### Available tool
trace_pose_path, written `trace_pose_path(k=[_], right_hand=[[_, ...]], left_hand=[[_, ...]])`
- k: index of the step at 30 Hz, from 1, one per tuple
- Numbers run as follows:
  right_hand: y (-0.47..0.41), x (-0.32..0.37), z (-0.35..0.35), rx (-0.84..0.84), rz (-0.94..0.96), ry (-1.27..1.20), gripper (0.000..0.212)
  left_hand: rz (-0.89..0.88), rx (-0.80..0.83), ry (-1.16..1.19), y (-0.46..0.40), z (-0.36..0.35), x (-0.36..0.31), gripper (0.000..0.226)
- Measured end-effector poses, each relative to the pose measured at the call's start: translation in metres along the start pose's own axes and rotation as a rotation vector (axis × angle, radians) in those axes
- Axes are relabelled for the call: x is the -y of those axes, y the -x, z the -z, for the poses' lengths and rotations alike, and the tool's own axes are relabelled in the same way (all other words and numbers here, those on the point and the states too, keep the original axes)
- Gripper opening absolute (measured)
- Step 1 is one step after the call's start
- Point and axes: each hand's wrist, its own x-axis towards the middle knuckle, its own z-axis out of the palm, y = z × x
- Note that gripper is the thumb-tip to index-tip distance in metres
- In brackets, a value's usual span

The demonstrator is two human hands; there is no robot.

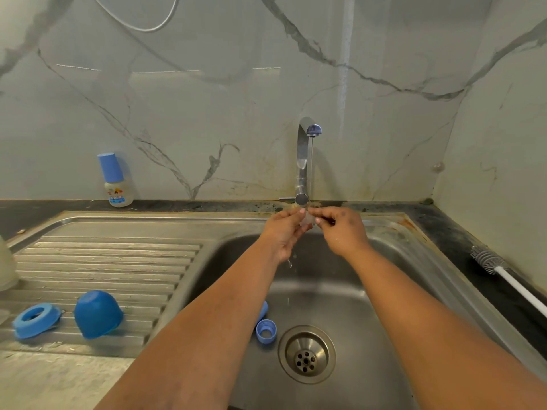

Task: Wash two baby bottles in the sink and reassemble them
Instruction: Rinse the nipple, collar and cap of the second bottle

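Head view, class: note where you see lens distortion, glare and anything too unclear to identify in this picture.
In the head view, wide-angle distortion bows the counter edge and sink rim; soft glare streaks the marble wall and the tap; the small clear piece pinched between the left hand and right hand under the water is too pale to identify.

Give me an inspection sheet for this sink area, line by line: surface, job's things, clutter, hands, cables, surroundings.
Surface: steel sink with ribbed draining board; tap running.
Job's things: small clear piece under the stream, type unclear; capped baby bottle upright by the wall; blue ring and blue cap on the draining board; blue collar in the basin beside the drain.
Clutter: bottle brush on the right counter.
Hands: left hand and right hand both pinch the clear piece.
Cables: white cable looped on the wall.
Surroundings: marble-look wall, stained behind the tap.
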Motion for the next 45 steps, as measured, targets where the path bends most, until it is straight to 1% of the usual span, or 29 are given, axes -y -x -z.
trace_pose_path(k=[1, 4, 7, 10, 12, 15, 18, 19, 21, 22, 24, 27, 30, 34, 41, 45], right_hand=[[0.000, 0.002, 0.000, -0.020, -0.023, -0.051, 0.024], [-0.002, 0.000, -0.008, -0.103, -0.090, -0.200, 0.019], [-0.007, 0.000, -0.017, -0.156, -0.189, -0.358, 0.017], [-0.012, 0.003, -0.020, -0.203, -0.255, -0.437, 0.014], [-0.012, 0.003, -0.020, -0.174, -0.252, -0.482, 0.014], [-0.011, 0.001, -0.019, -0.158, -0.216, -0.438, 0.014], [-0.011, 0.005, -0.016, -0.205, -0.227, -0.465, 0.007], [-0.012, 0.006, -0.016, -0.217, -0.244, -0.488, 0.007], [-0.013, 0.006, -0.016, -0.217, -0.273, -0.510, 0.012], [-0.013, 0.005, -0.017, -0.206, -0.271, -0.509, 0.010], [-0.014, 0.001, -0.016, -0.203, -0.232, -0.444, 0.013], [-0.012, 0.001, -0.010, -0.243, -0.186, -0.370, 0.012], [-0.013, 0.002, -0.008, -0.282, -0.180, -0.370, 0.011], [-0.014, -0.002, -0.007, -0.299, -0.189, -0.391, 0.013], [-0.015, -0.004, -0.008, -0.238, -0.209, -0.438, 0.016], [-0.012, -0.002, -0.010, -0.147, -0.184, -0.445, 0.015]], left_hand=[[0.004, -0.015, -0.015, 0.000, 0.001, 0.001, 0.009], [0.003, -0.088, -0.064, -0.002, 0.004, 0.002, 0.008], [-0.020, -0.082, -0.059, -0.002, 0.006, 0.000, 0.007], [-0.055, -0.036, -0.028, 0.000, 0.006, 0.000, 0.021], [-0.081, -0.020, 0.010, 0.002, 0.005, 0.000, 0.026], [-0.088, 0.011, 0.080, 0.004, 0.002, 0.001, 0.018], [-0.108, -0.009, 0.102, 0.005, -0.003, 0.001, 0.012], [-0.119, -0.015, 0.100, 0.005, -0.004, 0.001, 0.013], [-0.126, -0.002, 0.101, 0.006, -0.005, 0.001, 0.019], [-0.122, 0.010, 0.099, 0.006, -0.004, 0.001, 0.021], [-0.105, 0.029, 0.092, 0.006, -0.003, -0.001, 0.023], [-0.064, 0.021, 0.114, 0.005, -0.004, -0.002, 0.022], [-0.047, -0.009, 0.089, 0.005, -0.010, 0.000, 0.030], [-0.047, -0.012, 0.086, 0.007, -0.017, 0.003, 0.035], [-0.071, -0.027, 0.066, 0.004, -0.012, 0.002, 0.034], [-0.081, -0.035, 0.004, 0.004, -0.006, 0.001, 0.029]])
